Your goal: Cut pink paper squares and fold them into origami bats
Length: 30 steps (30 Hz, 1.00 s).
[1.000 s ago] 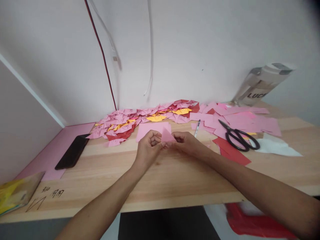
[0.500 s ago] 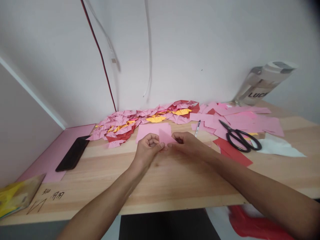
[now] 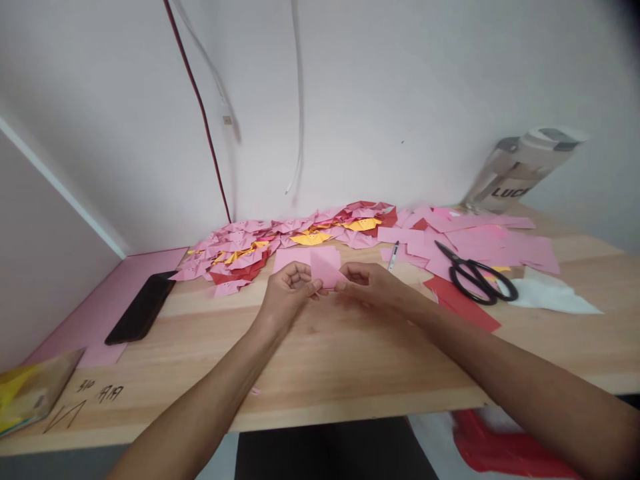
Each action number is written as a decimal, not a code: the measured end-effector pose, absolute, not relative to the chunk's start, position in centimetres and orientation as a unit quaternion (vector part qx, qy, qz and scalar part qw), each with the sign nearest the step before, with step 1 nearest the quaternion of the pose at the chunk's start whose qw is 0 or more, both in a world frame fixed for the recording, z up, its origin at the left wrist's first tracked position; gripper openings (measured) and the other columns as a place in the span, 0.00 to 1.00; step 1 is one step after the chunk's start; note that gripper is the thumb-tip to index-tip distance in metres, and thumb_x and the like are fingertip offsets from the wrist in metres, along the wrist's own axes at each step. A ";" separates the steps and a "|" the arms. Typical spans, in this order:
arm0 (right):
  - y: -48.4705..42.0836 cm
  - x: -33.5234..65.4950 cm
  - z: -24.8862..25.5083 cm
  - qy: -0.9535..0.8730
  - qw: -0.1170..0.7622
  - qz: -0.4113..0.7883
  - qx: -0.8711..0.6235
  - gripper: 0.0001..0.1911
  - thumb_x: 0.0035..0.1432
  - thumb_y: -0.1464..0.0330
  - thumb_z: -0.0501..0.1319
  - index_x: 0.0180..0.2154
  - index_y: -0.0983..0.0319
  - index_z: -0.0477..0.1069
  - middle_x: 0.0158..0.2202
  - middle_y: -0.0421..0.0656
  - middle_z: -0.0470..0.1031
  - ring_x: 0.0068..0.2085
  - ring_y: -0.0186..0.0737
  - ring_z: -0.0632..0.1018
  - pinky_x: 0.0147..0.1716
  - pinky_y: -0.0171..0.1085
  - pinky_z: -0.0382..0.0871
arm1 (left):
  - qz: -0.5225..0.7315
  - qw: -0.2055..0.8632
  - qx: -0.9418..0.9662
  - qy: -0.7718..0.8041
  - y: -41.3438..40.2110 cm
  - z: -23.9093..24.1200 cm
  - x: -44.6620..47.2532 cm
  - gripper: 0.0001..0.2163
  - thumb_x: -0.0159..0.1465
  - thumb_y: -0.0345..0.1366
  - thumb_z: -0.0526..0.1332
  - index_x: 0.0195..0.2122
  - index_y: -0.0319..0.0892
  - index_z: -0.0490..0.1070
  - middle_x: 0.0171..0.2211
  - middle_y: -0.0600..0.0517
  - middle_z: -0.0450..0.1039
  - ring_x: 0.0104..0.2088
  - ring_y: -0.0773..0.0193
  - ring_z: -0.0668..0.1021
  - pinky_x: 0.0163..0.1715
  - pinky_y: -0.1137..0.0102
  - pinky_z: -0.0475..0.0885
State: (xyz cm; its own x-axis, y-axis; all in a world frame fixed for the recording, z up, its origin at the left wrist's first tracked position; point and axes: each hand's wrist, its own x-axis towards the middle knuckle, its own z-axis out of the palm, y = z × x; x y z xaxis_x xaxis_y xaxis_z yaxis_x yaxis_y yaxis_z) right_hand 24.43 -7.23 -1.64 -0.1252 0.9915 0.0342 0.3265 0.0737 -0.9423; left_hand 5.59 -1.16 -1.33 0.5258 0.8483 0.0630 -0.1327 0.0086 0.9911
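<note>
A small piece of pink paper (image 3: pixel 326 269), partly folded, is held up between my two hands above the wooden desk (image 3: pixel 320 360). My left hand (image 3: pixel 293 287) pinches its lower left part between thumb and fingers. On the other side, my right hand (image 3: pixel 367 285) grips the lower right edge the same way. Flat pink paper (image 3: pixel 291 256) lies on the desk just behind my hands. Beyond it spreads a long heap of folded paper pieces (image 3: pixel 240 241) in pink, red and yellow, several with small dots drawn on them.
To the right lie black scissors (image 3: pixel 473 272), a pen (image 3: pixel 394 256), red paper (image 3: pixel 463 308), pink paper strips (image 3: pixel 500 243) and a white scrap (image 3: pixel 555 293). A bottle (image 3: pixel 520 170) stands by the wall. At left are a phone (image 3: pixel 141 308) and a yellow packet (image 3: pixel 35 393).
Both hands still hold the pink paper and have shifted slightly left. More of the paper's front face shows between them. The whole view has moved a little.
</note>
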 end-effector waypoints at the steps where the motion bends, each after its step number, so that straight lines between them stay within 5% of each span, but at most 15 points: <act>1: -7.2 24.3 -1.8 -0.627 0.392 0.397 -0.544 0.15 0.55 0.57 0.60 0.26 0.61 0.63 0.22 0.34 0.60 0.23 0.29 0.61 0.23 0.32 0.52 | 0.376 0.649 0.589 0.302 -1.4 -1.5 5.8 0.12 0.51 0.34 0.70 0.31 0.38 0.67 0.24 0.53 0.75 0.26 0.67 0.78 0.27 0.75 0.71; 5: -7.3 23.9 -2.1 -0.643 0.391 0.300 -0.586 0.21 0.56 0.59 0.58 0.21 0.60 0.50 0.21 0.33 0.49 0.24 0.29 0.54 0.23 0.33 0.46 | 0.360 0.663 0.577 0.313 -1.8 -2.0 6.3 0.11 0.53 0.37 0.69 0.32 0.38 0.69 0.26 0.51 0.76 0.27 0.67 0.78 0.28 0.74 0.71; 16: -7.6 23.4 -2.0 -0.675 0.360 0.311 -0.563 0.19 0.57 0.63 0.56 0.22 0.60 0.48 0.21 0.33 0.48 0.25 0.31 0.54 0.24 0.34 0.46 | 0.398 0.621 0.584 0.339 -1.7 -1.7 6.0 0.14 0.54 0.43 0.67 0.25 0.38 0.67 0.20 0.58 0.64 0.20 0.74 0.65 0.21 0.78 0.59; 22: -7.5 23.3 -1.7 -0.645 0.403 0.380 -0.527 0.13 0.56 0.58 0.59 0.30 0.61 0.62 0.27 0.36 0.62 0.28 0.32 0.62 0.27 0.33 0.56 | 0.328 0.547 0.691 0.340 -1.6 -1.5 5.7 0.14 0.55 0.44 0.65 0.24 0.38 0.69 0.19 0.57 0.62 0.21 0.72 0.62 0.21 0.76 0.55; 30: -7.1 23.8 -2.5 -0.632 0.445 0.383 -0.506 0.12 0.57 0.59 0.59 0.30 0.61 0.64 0.26 0.38 0.65 0.28 0.33 0.65 0.26 0.32 0.57 | 0.232 0.473 0.790 0.313 -2.1 -1.4 5.9 0.09 0.58 0.38 0.60 0.25 0.38 0.72 0.22 0.55 0.68 0.23 0.69 0.65 0.23 0.75 0.57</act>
State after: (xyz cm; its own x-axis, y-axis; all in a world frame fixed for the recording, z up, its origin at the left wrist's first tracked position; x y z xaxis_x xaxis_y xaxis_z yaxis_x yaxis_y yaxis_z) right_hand 23.83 -7.13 -2.50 -0.0922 0.9803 0.1747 0.2999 0.1947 -0.9339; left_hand 5.93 -2.10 -1.36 0.6962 0.7143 0.0709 0.2752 -0.3568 0.8928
